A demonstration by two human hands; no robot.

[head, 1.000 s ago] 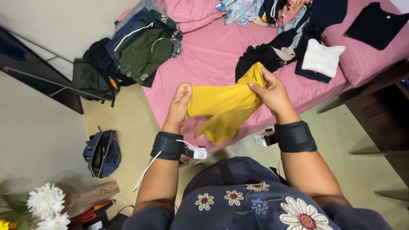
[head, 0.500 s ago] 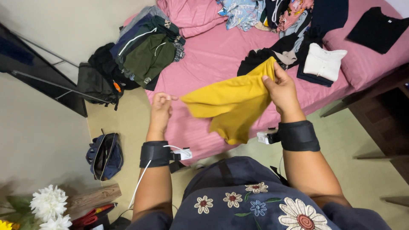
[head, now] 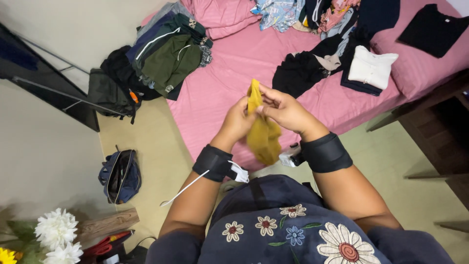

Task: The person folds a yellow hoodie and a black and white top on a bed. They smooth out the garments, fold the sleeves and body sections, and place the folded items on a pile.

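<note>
At frame centre, the left hand and right hand pinch a bunched yellow garment mid-fold above the pink bed; flattening it seems due.

Mustard-yellow cloth sits between the fingers of both hands. Beyond the fingertips lies a pink bedsheet, with a white folded top and black clothes. Below the fingers, black wrist bands.

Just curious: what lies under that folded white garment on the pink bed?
The white garment rests on a dark folded piece atop the pink bed. Whatever lies deeper beneath is covered.
</note>
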